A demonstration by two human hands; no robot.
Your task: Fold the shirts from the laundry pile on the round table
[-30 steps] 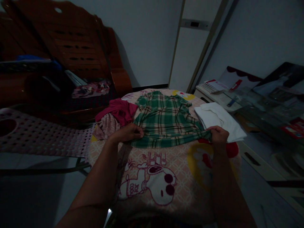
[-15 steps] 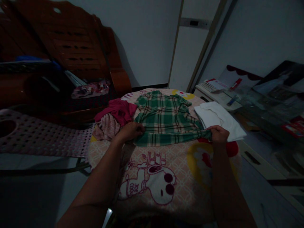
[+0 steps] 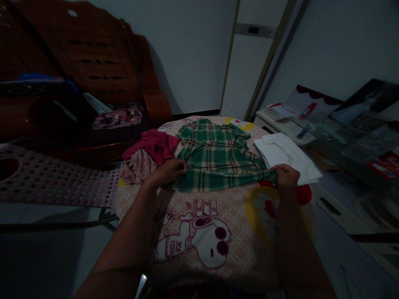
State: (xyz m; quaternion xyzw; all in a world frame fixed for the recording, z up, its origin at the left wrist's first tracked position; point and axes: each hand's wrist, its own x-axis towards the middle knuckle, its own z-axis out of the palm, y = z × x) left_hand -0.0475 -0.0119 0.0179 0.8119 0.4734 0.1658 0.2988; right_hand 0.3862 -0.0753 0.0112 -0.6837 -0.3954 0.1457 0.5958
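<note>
Green plaid shirt (image 3: 215,153), thin soft fabric, short sleeves, laid out mid-tablecloth, neck end far, hem near; wrinkled across the middle, smoother strip along the hem. Right hand (image 3: 287,175) clenched on near right hem corner, cloth drawn to a point there. Left hand (image 3: 171,169) at near left edge, fingers curled together, can't tell if fabric is pinched. Tablecloth (image 3: 240,249) pinkish, rounded outline, lattice pattern, cartoon dog on near part. Left of shirt: crumpled magenta cloth (image 3: 160,144) touching a paler, textured cloth (image 3: 144,164). Right of shirt: flat folded white cloth (image 3: 280,153), partly hidden by right hand. Further left, woven-strap chair (image 3: 62,176), cut off at edge; far left, carved wooden bench (image 3: 90,74), dark items on it hard to make out. Dim light; glass shelf (image 3: 339,149) at right blurry. Versus half a second ago: left hand slightly further left, right hand same spot; near left hem flatter than one second ago
</note>
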